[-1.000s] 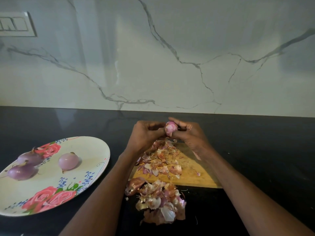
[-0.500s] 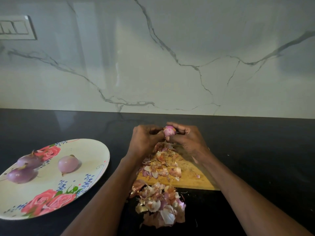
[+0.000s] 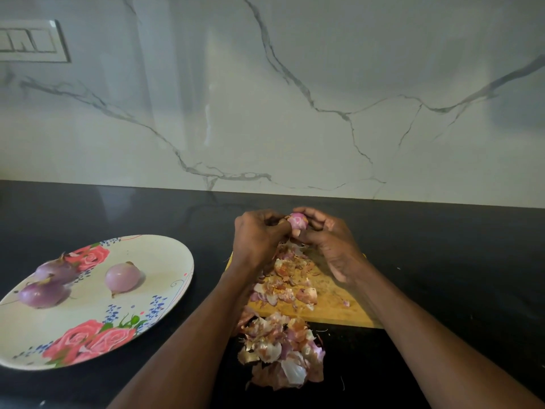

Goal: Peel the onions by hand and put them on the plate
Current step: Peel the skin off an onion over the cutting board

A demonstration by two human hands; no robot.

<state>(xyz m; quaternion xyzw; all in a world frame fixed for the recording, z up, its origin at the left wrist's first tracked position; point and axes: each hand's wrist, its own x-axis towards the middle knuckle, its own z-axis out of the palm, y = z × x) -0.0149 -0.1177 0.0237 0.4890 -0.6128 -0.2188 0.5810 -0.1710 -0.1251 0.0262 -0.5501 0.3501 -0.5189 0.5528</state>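
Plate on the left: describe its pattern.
The plate is cream with pink roses, green leaves and small blue flower sprays, seen best in the head view.

A small pink-purple onion [image 3: 298,221], partly skinned, is held between the fingertips of both hands above the far end of a wooden board. Three peeled onions are laid on the floral plate [image 3: 165,246] at left: two purple ones [image 3: 54,271] [image 3: 44,293] touching near its left side, one paler [image 3: 122,277] apart, toward the centre.
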